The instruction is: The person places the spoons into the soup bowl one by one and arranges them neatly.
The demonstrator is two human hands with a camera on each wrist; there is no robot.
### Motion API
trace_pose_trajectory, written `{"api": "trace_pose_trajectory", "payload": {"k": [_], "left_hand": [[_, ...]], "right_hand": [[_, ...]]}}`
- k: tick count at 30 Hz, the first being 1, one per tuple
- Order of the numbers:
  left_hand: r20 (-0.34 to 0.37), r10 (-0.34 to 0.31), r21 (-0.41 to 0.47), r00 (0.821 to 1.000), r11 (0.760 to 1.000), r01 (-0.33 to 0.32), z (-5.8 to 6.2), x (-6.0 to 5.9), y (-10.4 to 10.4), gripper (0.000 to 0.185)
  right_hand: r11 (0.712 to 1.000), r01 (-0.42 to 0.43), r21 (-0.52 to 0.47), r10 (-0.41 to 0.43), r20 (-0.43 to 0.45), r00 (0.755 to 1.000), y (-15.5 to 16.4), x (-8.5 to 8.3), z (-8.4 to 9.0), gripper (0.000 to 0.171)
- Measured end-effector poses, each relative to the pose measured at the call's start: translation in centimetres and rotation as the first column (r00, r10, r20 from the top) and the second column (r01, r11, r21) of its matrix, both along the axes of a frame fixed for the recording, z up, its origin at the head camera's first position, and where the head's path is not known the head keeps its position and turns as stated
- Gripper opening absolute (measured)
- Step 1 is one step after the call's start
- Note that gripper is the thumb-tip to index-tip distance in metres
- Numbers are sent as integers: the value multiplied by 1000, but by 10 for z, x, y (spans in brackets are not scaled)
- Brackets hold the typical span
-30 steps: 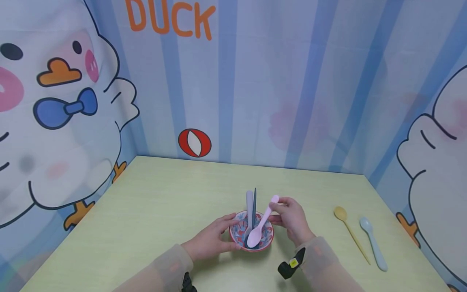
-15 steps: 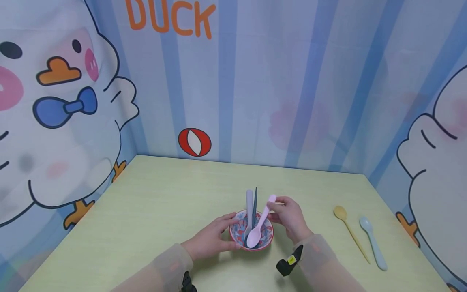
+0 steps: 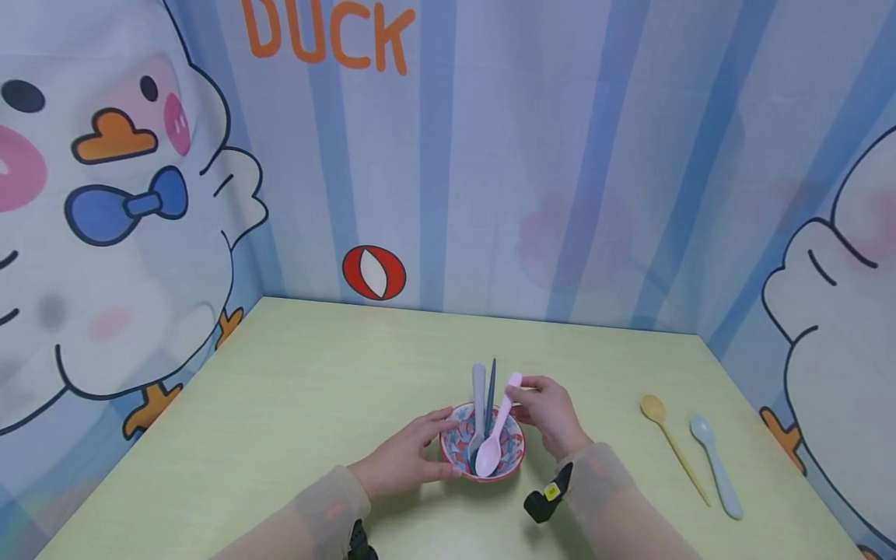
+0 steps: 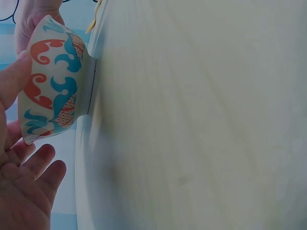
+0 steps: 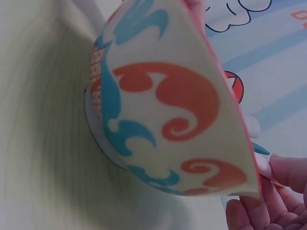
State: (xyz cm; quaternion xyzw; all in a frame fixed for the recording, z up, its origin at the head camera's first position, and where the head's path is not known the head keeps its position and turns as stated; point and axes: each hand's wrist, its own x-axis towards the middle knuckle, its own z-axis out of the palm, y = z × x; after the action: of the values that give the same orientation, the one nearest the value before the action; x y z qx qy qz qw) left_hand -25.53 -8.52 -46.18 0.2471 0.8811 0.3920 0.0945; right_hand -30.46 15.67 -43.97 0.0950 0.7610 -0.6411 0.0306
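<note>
Pale counter [image 3: 280,404] carried the patterned bowl [image 3: 515,446], which my left grip [image 3: 406,459] held at its left rim. Inside, the pink spoon [image 3: 496,432] sloped from its near head up toward the far right, where my right grip [image 3: 556,416], the closer one, pinched its handle. Beyond hung a striped backdrop [image 3: 490,155].

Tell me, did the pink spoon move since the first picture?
Yes. In the head view, the top of the pink spoon has tipped left, nearer the printed red ball.
</note>
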Motion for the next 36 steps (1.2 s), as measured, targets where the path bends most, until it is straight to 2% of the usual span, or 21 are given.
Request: {"api": "trace_pose_trajectory", "payload": {"k": [14, 36], "left_hand": [[25, 8, -13, 1000, 1000, -8, 2, 0, 1, 76], [10, -3, -10, 1000, 1000, 3, 4, 2, 1, 76]], "right_hand": [[1000, -11, 16, 11, 35, 999, -6, -2, 0, 38], [998, -30, 46, 27, 56, 998, -8, -3, -3, 37]]}}
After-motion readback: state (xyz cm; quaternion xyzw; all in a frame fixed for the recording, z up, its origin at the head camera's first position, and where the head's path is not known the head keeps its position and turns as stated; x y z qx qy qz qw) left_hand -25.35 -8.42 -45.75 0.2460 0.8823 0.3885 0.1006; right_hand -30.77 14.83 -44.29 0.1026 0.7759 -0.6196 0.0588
